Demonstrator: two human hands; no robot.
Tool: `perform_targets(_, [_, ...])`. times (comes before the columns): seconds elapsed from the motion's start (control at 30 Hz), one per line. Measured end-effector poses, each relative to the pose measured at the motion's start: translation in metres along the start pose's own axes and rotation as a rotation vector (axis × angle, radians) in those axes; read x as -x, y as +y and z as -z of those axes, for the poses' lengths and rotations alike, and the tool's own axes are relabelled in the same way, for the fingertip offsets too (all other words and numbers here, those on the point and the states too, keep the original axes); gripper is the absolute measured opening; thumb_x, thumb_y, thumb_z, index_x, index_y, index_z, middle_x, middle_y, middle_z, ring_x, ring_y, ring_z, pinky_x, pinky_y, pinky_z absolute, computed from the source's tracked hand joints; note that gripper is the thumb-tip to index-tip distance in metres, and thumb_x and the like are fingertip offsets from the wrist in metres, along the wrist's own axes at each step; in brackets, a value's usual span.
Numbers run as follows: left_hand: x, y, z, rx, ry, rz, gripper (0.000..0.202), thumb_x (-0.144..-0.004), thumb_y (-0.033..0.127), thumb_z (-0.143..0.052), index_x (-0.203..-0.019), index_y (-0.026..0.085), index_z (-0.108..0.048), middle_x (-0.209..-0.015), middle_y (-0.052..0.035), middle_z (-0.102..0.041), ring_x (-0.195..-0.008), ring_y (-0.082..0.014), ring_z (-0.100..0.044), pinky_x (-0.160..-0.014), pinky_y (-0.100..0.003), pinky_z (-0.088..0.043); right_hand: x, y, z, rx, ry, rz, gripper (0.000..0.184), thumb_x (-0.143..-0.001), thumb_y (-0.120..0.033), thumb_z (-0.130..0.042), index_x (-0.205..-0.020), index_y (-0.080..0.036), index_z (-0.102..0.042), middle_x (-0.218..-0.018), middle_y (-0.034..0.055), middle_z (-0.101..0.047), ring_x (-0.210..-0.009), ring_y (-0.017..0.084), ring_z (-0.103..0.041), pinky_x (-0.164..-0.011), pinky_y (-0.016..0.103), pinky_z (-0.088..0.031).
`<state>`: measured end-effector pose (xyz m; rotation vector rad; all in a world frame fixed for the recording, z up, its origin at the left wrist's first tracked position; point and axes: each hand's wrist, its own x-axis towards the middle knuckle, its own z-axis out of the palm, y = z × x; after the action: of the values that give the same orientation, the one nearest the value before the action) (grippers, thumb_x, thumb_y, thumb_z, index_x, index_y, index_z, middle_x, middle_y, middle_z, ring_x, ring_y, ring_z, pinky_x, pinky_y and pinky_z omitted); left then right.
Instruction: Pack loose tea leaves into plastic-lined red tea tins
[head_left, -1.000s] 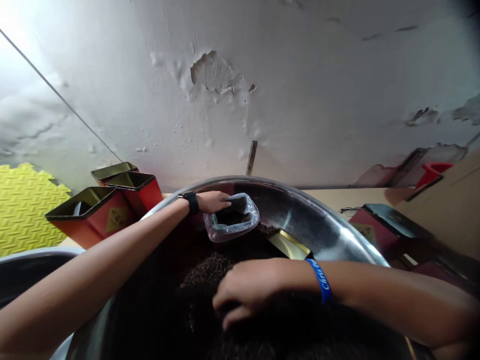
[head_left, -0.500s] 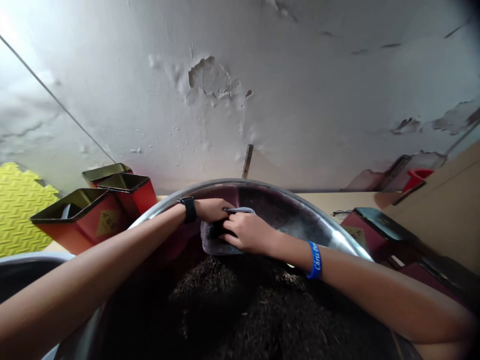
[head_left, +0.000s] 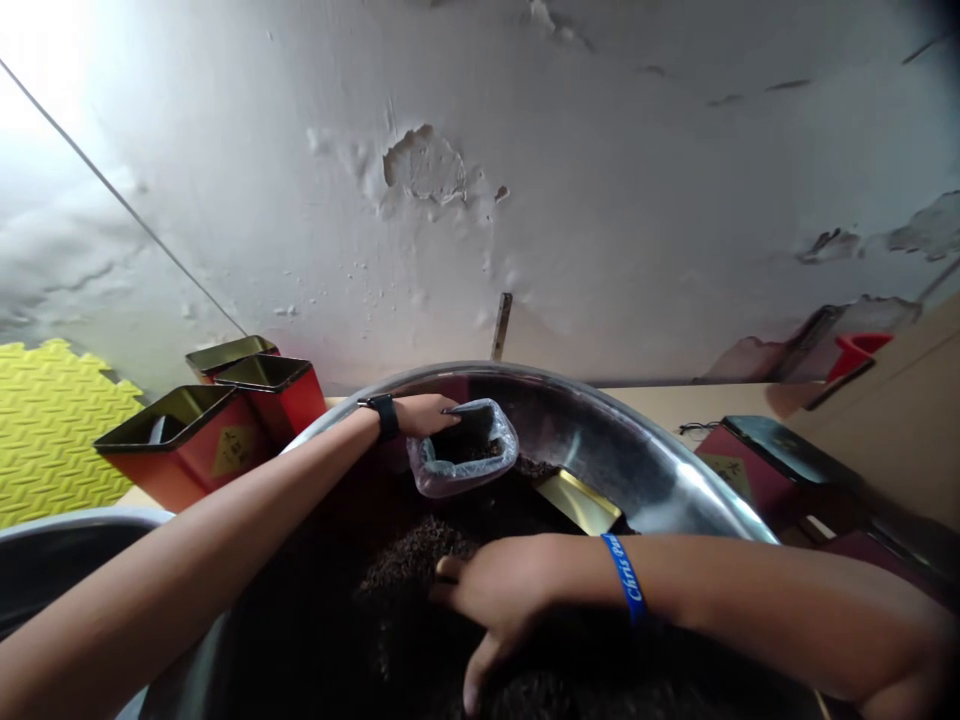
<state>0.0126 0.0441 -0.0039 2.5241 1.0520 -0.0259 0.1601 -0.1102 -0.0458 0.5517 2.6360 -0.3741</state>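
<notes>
My left hand (head_left: 427, 412), a dark watch at its wrist, grips the left rim of a box lined with a clear plastic bag (head_left: 476, 474). Dark loose leaves, like tea, lie inside the box. It stands tilted within a large metal basin (head_left: 686, 475). Lower down, my right hand (head_left: 510, 590) reaches palm down to the heap of dark dried leaves (head_left: 412, 560), thumb spread from the fingers. Its fingertips partly sink into shadow, and nothing shows in its grasp. A gold metal tray or scoop (head_left: 581, 500) rests on the leaves at the right.
Red open tins (head_left: 202, 440) stand left of the basin, near a yellow foam mat (head_left: 64, 430). Another red tin (head_left: 750, 465) and a red plastic item (head_left: 862, 350) are at the right. Behind rises a peeling wall (head_left: 600, 200). Part of a second basin (head_left: 75, 515) shows at left.
My right hand has left the bag-lined box and moved down to the leaves, its fingers spreading. The box's opening and the gold tray now show. My left hand stays at the box's left side.
</notes>
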Motion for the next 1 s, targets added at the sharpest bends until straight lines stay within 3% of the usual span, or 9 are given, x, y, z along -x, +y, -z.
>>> perform_targets(0.17, [0.000,0.000,0.000,-0.003,0.003,0.001,0.032,-0.086,0.033,-0.035,-0.098,0.014,-0.058,-0.093,-0.0054,-0.063,-0.078,-0.0142,-0.055,-0.065,-0.021,-0.040,-0.002,-0.018,0.005,0.025,-0.198,0.119,0.070,-0.064,-0.063,-0.053,-0.111,-0.012,-0.052,-0.092,0.0131,-0.062,-0.071,0.022,-0.060,-0.047,0.027,-0.039])
perform_targets(0.33, [0.002,0.003,0.003,-0.030,0.006,0.015,0.031,-0.086,0.033,-0.036,-0.098,0.014,-0.058,-0.096,-0.0062,-0.063,-0.080,-0.0154,-0.056,-0.070,-0.023,-0.040,0.003,-0.027,0.010,0.082,-0.253,0.148,0.035,-0.071,-0.040,-0.059,-0.096,-0.016,-0.057,-0.076,0.0057,-0.064,-0.059,0.016,-0.056,-0.042,0.025,-0.032])
perform_targets(0.4, [0.003,0.005,0.003,-0.040,0.008,0.013,0.032,-0.086,0.035,-0.036,-0.097,0.014,-0.058,-0.097,-0.0062,-0.063,-0.081,-0.0158,-0.056,-0.070,-0.023,-0.040,0.012,-0.026,0.020,0.081,-0.144,0.151,0.026,-0.076,-0.039,-0.054,-0.091,-0.018,-0.057,-0.074,0.0039,-0.065,-0.058,0.015,-0.056,-0.043,0.025,-0.031])
perform_targets(0.53, [0.005,0.010,0.004,-0.061,0.017,0.004,0.034,-0.085,0.035,-0.036,-0.102,0.015,-0.058,-0.099,-0.0068,-0.063,-0.081,-0.0159,-0.056,-0.069,-0.023,-0.040,0.033,-0.008,0.053,-0.057,0.235,0.113,0.018,-0.085,-0.031,-0.043,-0.091,-0.017,-0.053,-0.083,0.0037,-0.064,-0.069,0.013,-0.058,-0.054,0.023,-0.037])
perform_targets(0.67, [0.009,0.019,0.002,-0.055,0.019,-0.058,0.033,-0.085,0.034,-0.036,-0.099,0.017,-0.060,-0.096,-0.0057,-0.064,-0.078,-0.0154,-0.056,-0.066,-0.023,-0.040,0.035,0.031,0.062,-0.023,0.586,-0.084,0.016,-0.086,-0.024,-0.041,-0.094,-0.015,-0.052,-0.092,0.0060,-0.060,-0.083,0.014,-0.055,-0.070,0.026,-0.040])
perform_targets(0.77, [0.011,0.028,0.000,-0.030,0.000,-0.105,0.030,-0.083,0.027,-0.035,-0.096,0.017,-0.061,-0.095,-0.0047,-0.064,-0.076,-0.0149,-0.056,-0.064,-0.022,-0.040,0.028,0.054,0.051,0.130,0.628,-0.234,0.020,-0.084,-0.028,-0.046,-0.091,-0.013,-0.056,-0.092,0.0089,-0.059,-0.087,0.017,-0.054,-0.075,0.030,-0.040])
perform_targets(0.83, [0.013,0.032,-0.001,-0.018,-0.008,-0.122,0.030,-0.081,0.022,-0.037,-0.098,0.017,-0.060,-0.096,-0.0045,-0.064,-0.077,-0.0150,-0.056,-0.065,-0.022,-0.040,0.026,0.056,0.046,0.217,0.617,-0.258,0.023,-0.082,-0.031,-0.048,-0.089,-0.012,-0.058,-0.092,0.0100,-0.058,-0.088,0.019,-0.052,-0.075,0.031,-0.041])
perform_targets(1.0, [0.011,0.024,-0.002,-0.001,0.004,-0.141,0.029,-0.084,0.029,-0.036,-0.095,0.016,-0.060,-0.096,-0.0054,-0.064,-0.077,-0.0162,-0.055,-0.065,-0.024,-0.040,0.027,0.021,0.049,0.288,0.669,-0.077,0.028,-0.088,-0.031,-0.034,-0.087,-0.014,-0.057,-0.086,0.0076,-0.057,-0.084,0.015,-0.051,-0.074,0.030,-0.040])
